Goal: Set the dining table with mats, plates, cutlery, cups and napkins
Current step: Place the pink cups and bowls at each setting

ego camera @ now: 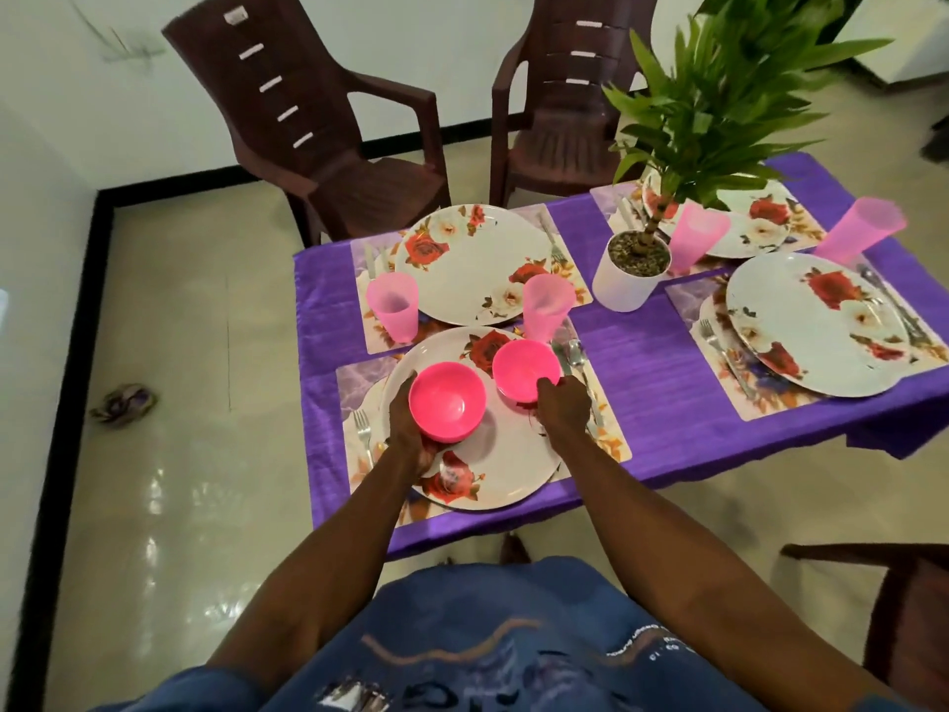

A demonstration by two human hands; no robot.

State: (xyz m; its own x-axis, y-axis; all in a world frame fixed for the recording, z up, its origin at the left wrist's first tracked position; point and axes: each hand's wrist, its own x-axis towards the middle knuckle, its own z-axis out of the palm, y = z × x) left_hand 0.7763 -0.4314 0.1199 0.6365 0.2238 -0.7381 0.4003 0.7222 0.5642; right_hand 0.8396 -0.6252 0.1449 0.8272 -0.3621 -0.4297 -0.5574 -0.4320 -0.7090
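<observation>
Two bowls (447,400) side by side over near plate (493,454), cups (547,305) behind, fork (363,434) left

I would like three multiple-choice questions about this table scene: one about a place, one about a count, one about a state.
1. Where does the white pot with the green plant stand?
A. on a brown plastic chair
B. on the purple tablecloth, between the place settings
C. on the floor

2. How many tall translucent pink plastic cups are in view?
A. two
B. four
C. six

3. What is the left hand doing?
A. holding a round pink plastic bowl above the near floral plate
B. resting flat
C. lifting a fork

Answers:
1 B: the pot's base sits on the cloth.
2 B: two near the left settings, two by the plant.
3 A: its fingers wrap the bowl.
</observation>
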